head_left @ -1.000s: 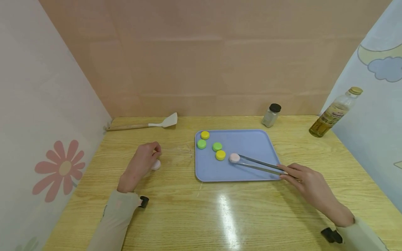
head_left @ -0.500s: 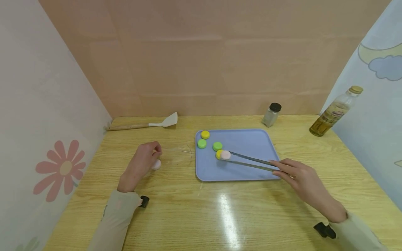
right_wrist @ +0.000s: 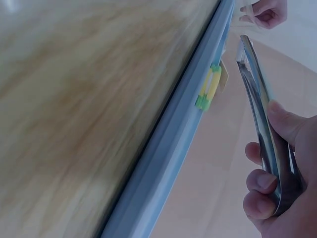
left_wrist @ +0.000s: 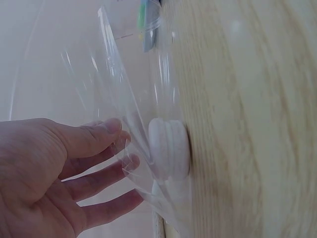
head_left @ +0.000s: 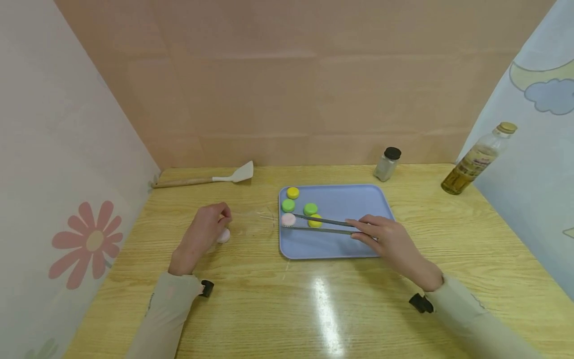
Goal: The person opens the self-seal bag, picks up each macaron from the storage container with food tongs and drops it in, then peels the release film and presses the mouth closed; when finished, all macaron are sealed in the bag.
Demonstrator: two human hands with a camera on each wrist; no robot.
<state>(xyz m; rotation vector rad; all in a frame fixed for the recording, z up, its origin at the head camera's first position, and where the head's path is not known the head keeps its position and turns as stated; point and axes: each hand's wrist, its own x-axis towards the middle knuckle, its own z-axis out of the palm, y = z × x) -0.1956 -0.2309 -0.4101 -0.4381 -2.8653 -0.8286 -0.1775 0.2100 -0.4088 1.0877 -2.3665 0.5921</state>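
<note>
My right hand (head_left: pixel 387 242) grips metal tongs (right_wrist: pixel 270 134); their tips pinch a pale pink macaron (head_left: pixel 288 220) over the left side of the blue tray (head_left: pixel 350 244). Two green macarons (head_left: pixel 310 209) and two yellow ones (head_left: pixel 293 193) are on the tray's left half. Left of the tray, my left hand (head_left: pixel 202 234) pinches the edge of a clear plastic bag (left_wrist: pixel 116 64) between thumb and fingers, lifting its film. Another pale macaron (left_wrist: pixel 169 148) stands on edge at the bag's near end, seen through the film and partly behind the hand in the head view.
A spatula (head_left: pixel 202 180) with a wooden handle lies at the back left. Behind the tray stands a small jar (head_left: pixel 387 164) with a black lid. An oil bottle (head_left: pixel 475 162) is at the back right. Walls border the wooden table (head_left: pixel 251 309) on three sides.
My right hand has moved left, carrying the tongs and pink macaron from mid-tray, past the front yellow macaron, to the tray's left edge. The left hand stays in place.
</note>
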